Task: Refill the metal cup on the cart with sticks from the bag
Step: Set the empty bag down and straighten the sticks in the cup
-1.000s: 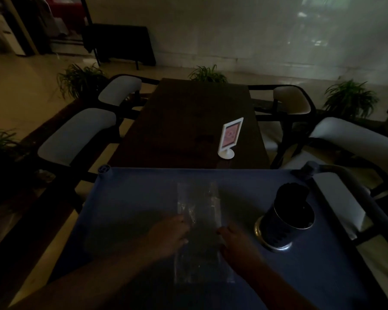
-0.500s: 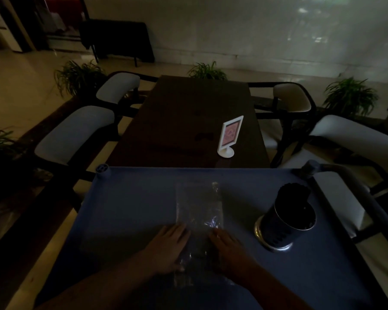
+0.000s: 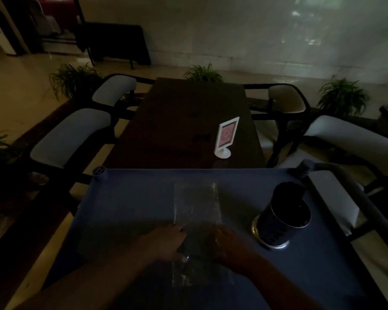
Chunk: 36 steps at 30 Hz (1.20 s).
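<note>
- Light very poor; detail is lost in the near field.
- Left hand (image 3: 166, 242): laid on the left edge of the bag (image 3: 196, 204), near its closer end. Whether the plastic is pinched or only pressed cannot be told.
- Right hand (image 3: 229, 245): set against the bag's right edge, opposite the left hand. Its grip cannot be told either.
- The bag is clear plastic and lies flat on the middle of the cart (image 3: 126, 209), its long side running away from the person. A darker patch is seen between the two hands; sticks inside cannot be made out with certainty.
- Metal cup (image 3: 280, 222): upright on the cart, to the right of the bag and apart from it. Dark sticks (image 3: 289, 193) are seen standing above its rim.
- Step judged in hand: the bag is being steadied or worked open at its near end. Nothing is being carried to the cup.
- Next move, as judged: the bag's mouth must be found and parted. A bundle of sticks must then be gripped, drawn out, carried right and lowered upright into the cup among those already there.
- Beyond the cart: a dark table (image 3: 188, 121) bearing a white sign stand (image 3: 225, 137), with pale-seated chairs and potted plants around it.
</note>
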Each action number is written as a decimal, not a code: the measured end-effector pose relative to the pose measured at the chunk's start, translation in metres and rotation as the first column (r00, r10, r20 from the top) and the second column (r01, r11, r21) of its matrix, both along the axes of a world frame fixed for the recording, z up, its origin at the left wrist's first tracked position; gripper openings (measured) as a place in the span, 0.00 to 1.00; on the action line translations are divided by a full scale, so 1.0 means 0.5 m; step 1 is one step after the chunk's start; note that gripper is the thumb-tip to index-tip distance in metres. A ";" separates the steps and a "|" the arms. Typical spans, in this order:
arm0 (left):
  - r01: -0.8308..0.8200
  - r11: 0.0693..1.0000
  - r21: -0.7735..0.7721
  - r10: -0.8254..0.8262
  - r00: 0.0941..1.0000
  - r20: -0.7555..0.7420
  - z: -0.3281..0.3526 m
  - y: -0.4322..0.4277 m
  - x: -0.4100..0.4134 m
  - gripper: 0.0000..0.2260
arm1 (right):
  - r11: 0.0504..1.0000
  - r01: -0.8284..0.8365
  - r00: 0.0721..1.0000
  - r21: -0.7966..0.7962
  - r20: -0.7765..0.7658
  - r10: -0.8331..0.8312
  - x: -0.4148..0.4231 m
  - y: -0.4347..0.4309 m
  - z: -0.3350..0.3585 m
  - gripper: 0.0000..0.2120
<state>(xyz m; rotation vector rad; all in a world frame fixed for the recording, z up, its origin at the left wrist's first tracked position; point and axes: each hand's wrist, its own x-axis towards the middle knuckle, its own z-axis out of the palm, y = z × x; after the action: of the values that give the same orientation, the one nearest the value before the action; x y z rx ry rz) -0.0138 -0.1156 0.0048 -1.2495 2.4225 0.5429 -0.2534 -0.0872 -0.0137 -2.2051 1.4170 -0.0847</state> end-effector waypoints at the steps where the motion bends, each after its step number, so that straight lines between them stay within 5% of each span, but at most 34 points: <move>1: 0.005 1.000 0.026 -0.005 1.000 -0.029 0.019 -0.014 -0.007 0.29 | 1.000 0.026 1.000 -0.008 0.016 -0.026 -0.006 -0.003 0.018 0.33; 8: -0.134 0.985 -0.107 0.080 0.911 -0.404 0.172 -0.113 -0.107 0.14 | 0.930 0.366 0.896 -0.018 0.278 -0.347 -0.075 -0.036 0.160 0.25; 17: -0.196 0.978 0.064 0.165 0.561 -0.811 0.289 -0.114 -0.291 0.28 | 0.803 0.576 0.722 -0.152 0.554 -0.414 -0.242 -0.015 0.340 0.22; 22: -0.260 0.961 0.090 0.209 0.476 -0.854 0.261 -0.090 -0.394 0.28 | 0.797 0.603 0.627 -0.043 0.644 -0.439 -0.345 -0.015 0.324 0.25; 36: -0.489 0.828 0.275 0.489 0.391 -0.780 0.139 -0.047 -0.453 0.38 | 0.909 0.391 0.709 0.144 0.582 -0.398 -0.441 -0.029 0.128 0.41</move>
<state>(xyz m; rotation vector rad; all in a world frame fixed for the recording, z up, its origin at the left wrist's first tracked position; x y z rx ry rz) -0.2405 -0.1389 0.0745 -2.0978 2.6486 1.6617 -0.4737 -0.1016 0.0501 -1.5904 1.4556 -0.8548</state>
